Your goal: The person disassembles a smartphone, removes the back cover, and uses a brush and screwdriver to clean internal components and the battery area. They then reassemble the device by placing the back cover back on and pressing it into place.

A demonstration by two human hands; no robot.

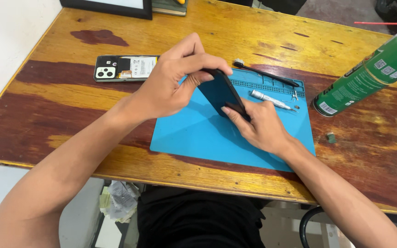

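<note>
- Wooden table (60, 105), varnish worn in dark red patches; a blue work mat (194, 138) lies at its centre.
- Opened phone body (125, 67), back up, camera cluster and inner parts exposed, on bare wood left of the mat; a stray elbow could likely knock it.
- Left hand (168, 87): fingers curled tight over the upper edge of the dark phone panel (219, 94).
- Dark phone panel: held tilted on edge above the mat, between both hands; too much bending could probably crack it, and a slip would drop it.
- Right hand (258, 126): fingers closed on the panel's lower corner.
- Thin black tool (267, 73), silver screwdriver (269, 99) and small metal bits (296, 106) on the mat's far edge; bits may scatter if bumped.
- Green spray can (368, 73), lying on its side at right, could roll.
</note>
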